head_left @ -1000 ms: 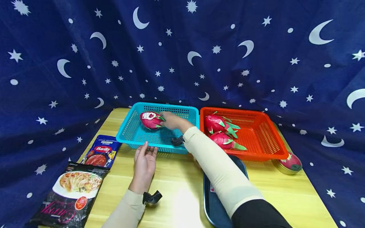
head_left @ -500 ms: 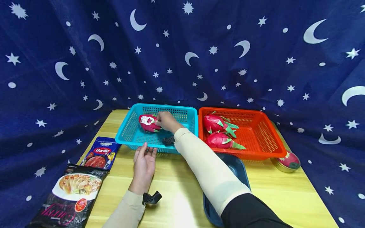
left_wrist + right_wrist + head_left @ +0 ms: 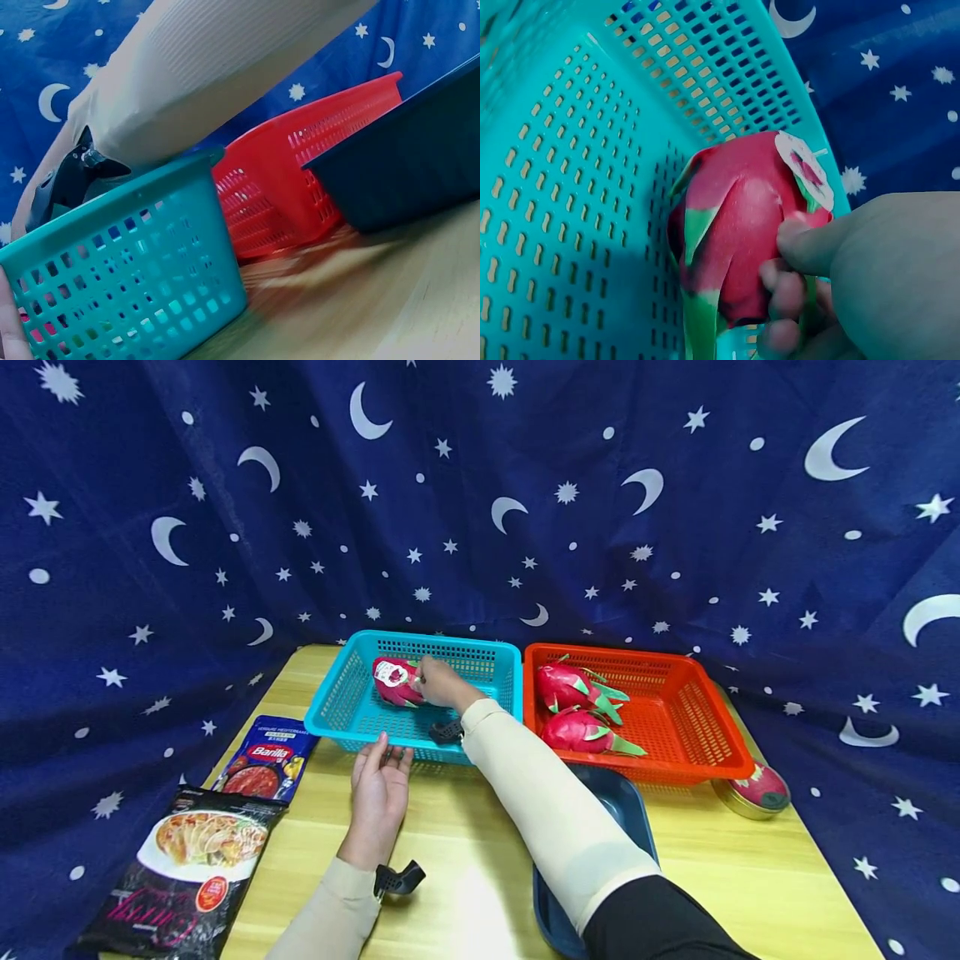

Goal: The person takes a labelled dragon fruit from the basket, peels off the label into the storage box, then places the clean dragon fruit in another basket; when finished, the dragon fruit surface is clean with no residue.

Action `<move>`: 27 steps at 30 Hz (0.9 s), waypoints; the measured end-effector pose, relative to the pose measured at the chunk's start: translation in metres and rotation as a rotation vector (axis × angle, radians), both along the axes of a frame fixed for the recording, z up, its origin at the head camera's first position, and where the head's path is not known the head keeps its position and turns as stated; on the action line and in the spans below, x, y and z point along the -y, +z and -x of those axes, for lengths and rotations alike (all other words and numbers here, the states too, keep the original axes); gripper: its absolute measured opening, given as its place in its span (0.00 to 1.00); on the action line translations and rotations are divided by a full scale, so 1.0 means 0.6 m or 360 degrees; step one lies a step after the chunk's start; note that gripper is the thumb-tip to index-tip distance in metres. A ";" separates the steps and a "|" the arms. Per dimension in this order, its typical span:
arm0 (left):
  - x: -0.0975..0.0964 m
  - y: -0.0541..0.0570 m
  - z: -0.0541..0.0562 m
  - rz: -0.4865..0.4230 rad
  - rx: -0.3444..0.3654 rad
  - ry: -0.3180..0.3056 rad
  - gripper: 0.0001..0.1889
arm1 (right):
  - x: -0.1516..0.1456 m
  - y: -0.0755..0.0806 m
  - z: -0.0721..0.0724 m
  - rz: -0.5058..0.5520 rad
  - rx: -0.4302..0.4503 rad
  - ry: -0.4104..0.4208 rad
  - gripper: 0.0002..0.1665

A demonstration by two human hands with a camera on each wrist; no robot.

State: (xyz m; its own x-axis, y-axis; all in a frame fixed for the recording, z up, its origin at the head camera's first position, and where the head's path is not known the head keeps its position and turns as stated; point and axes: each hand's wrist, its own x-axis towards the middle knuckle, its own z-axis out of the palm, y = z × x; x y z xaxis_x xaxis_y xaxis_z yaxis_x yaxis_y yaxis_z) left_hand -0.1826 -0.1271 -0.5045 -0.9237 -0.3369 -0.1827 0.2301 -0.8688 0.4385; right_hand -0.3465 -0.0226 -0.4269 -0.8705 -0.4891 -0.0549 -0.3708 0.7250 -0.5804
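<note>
A pink dragon fruit (image 3: 402, 693) with green-tipped scales and a white oval sticker (image 3: 806, 171) is in the turquoise basket (image 3: 352, 741). My right hand (image 3: 442, 681) reaches over the basket's front rim and pinches the fruit with thumb and curled fingers at its right end, close to the sticker. Palm up, my left hand (image 3: 381, 797) is at the front of the same basket, its fingertips against the front wall. One left finger (image 3: 10, 319) shows at the edge of the left wrist view, beside the basket's perforated wall.
A red basket (image 3: 675, 718) with two dragon fruits (image 3: 577, 730) stands right of the turquoise one. A dark blue tray (image 3: 551, 902) lies below the right forearm. A tin (image 3: 753, 806) stands far right; a Barilla pouch (image 3: 266, 758) and black food packet (image 3: 183, 877) lie left.
My right hand and the dragon fruit have turned; the sticker now faces more toward the front. The right forearm has shifted slightly left. My left hand has stayed at the basket's front.
</note>
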 end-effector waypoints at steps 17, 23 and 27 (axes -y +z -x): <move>-0.002 0.002 -0.002 -0.0102 0.0032 0.0006 0.07 | -0.076 0.068 -0.040 0.0378 0.0107 -0.0004 0.14; 0.002 0.005 -0.002 -0.0061 0.0000 0.0035 0.06 | -0.108 0.118 -0.113 0.0694 0.0229 0.0038 0.15; -0.001 0.007 -0.001 -0.0098 -0.0040 0.0014 0.06 | -0.131 0.132 -0.169 0.0849 0.0314 0.0150 0.14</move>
